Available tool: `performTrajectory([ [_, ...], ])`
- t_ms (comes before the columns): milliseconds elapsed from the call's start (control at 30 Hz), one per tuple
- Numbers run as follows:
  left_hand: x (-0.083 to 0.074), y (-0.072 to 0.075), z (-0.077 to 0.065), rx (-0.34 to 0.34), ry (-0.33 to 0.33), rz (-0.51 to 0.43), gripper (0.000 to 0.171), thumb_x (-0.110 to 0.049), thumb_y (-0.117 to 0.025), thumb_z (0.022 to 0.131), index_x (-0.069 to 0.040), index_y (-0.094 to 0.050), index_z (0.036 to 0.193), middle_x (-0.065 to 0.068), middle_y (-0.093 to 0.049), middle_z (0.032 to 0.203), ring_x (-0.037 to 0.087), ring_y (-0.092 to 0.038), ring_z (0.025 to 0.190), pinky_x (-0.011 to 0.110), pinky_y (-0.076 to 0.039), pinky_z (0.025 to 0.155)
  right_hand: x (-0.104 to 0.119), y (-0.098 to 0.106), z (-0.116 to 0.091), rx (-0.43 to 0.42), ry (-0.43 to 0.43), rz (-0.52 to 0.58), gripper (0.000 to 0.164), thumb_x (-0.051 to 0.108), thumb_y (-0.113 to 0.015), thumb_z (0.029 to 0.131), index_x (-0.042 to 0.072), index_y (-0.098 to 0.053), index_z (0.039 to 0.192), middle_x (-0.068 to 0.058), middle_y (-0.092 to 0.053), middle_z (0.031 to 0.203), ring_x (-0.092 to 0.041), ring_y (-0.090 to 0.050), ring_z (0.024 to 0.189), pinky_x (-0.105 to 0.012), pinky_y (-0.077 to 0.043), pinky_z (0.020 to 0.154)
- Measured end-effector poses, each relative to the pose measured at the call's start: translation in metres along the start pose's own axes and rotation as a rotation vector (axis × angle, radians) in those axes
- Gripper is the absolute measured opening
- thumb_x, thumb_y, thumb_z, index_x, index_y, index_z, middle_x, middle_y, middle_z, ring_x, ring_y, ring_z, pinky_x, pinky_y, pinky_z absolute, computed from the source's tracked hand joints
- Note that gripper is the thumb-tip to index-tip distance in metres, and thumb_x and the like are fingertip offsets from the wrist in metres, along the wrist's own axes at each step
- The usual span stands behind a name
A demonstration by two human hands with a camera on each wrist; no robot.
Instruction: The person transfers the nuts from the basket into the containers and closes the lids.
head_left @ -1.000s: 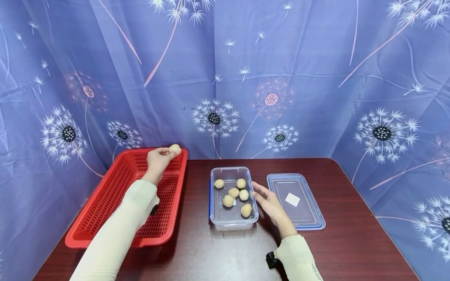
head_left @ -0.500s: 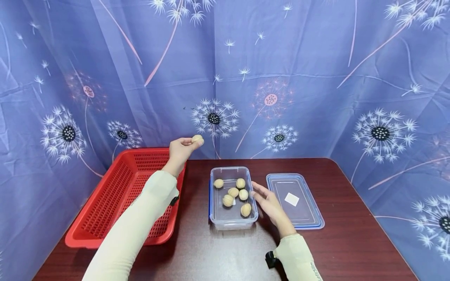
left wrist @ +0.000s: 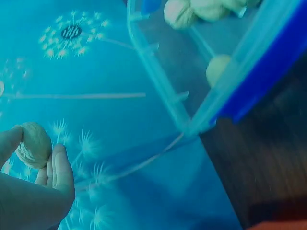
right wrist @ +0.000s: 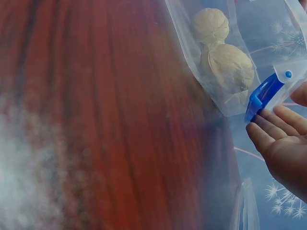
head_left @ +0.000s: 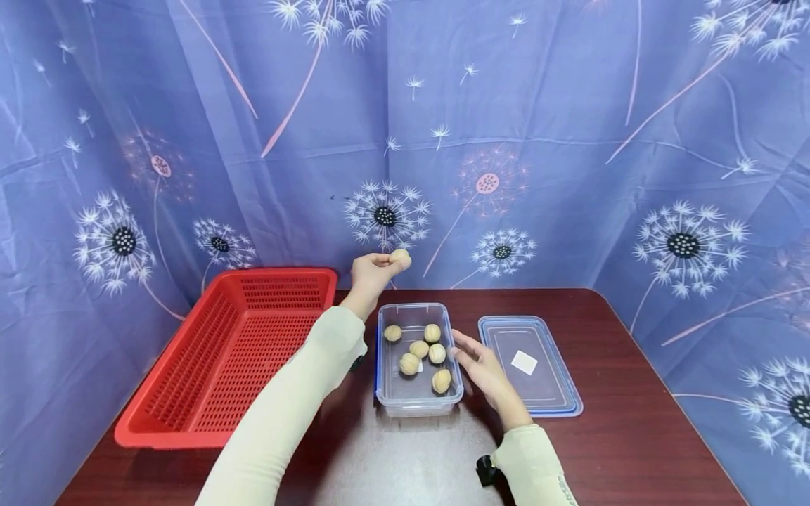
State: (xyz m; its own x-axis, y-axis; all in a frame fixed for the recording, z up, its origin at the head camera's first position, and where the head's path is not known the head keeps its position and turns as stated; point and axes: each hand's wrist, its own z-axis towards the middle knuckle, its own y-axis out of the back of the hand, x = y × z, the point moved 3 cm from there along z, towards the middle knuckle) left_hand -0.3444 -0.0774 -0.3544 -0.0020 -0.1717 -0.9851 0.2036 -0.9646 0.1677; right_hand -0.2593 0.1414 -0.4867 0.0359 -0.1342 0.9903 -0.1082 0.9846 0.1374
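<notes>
My left hand [head_left: 369, 277] pinches a walnut [head_left: 400, 258] between thumb and fingertips, above the far-left corner of a clear plastic container [head_left: 420, 405]. In the left wrist view, the held walnut [left wrist: 34, 145] appears apart from the container's rim [left wrist: 163, 91]. Inside the container lie several walnuts [head_left: 409, 363], spread over its bottom. My right hand [head_left: 486, 370] rests against the container's right side. Seen from the right wrist, its fairly straight fingers [right wrist: 276, 127] are at a blue latch [right wrist: 266, 96], with the thumb partly out of frame.
A red perforated basket [head_left: 215, 351] stands on the left of the dark wooden table [head_left: 620, 422]. Right of the container lies its clear lid [head_left: 538, 386] with a blue seal and a white label. A blue dandelion-print curtain [head_left: 569, 176] hangs behind and at the sides.
The left hand has carried the walnut rightward from over the red basket to the container's far-left corner. The right hand has stayed at the container's side.
</notes>
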Motion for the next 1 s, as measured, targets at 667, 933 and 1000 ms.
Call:
performTrajectory([
  [667, 0.054, -0.032, -0.027, 0.051, -0.007, 0.212, 0.026, -0.015, -0.081, 0.075, 0.002, -0.072, 0.092, 0.01, -0.071, 0.084, 0.022, -0.063, 0.083, 0.028, -0.052, 0.072, 0.021, -0.001, -0.007, 0.032, -0.016, -0.001, 0.045, 0.005, -0.054, 0.097, -0.005, -0.043, 0.14, -0.026, -0.049, 0.138, -0.037, -0.048, 0.126, -0.043, -0.036, 0.105],
  [933, 0.076, -0.035, -0.029, 0.055, -0.001, 0.22, 0.029, -0.017, -0.083, 0.073, 0.002, -0.071, 0.092, 0.009, -0.07, 0.08, 0.019, -0.062, 0.08, 0.029, -0.052, 0.073, 0.03, -0.001, -0.014, 0.038, 0.009, -0.035, 0.045, 0.005, -0.052, 0.098, -0.009, -0.042, 0.139, -0.029, -0.049, 0.136, -0.038, -0.05, 0.123, -0.041, -0.039, 0.102],
  [1000, 0.08, -0.035, -0.03, 0.059, 0.007, 0.215, 0.03, -0.016, -0.083, 0.073, 0.003, -0.071, 0.092, 0.009, -0.07, 0.08, 0.019, -0.063, 0.079, 0.03, -0.053, 0.072, 0.026, -0.001, -0.012, 0.038, -0.007, -0.017, 0.045, 0.005, -0.053, 0.098, -0.007, -0.042, 0.14, -0.027, -0.049, 0.137, -0.037, -0.049, 0.124, -0.042, -0.038, 0.104],
])
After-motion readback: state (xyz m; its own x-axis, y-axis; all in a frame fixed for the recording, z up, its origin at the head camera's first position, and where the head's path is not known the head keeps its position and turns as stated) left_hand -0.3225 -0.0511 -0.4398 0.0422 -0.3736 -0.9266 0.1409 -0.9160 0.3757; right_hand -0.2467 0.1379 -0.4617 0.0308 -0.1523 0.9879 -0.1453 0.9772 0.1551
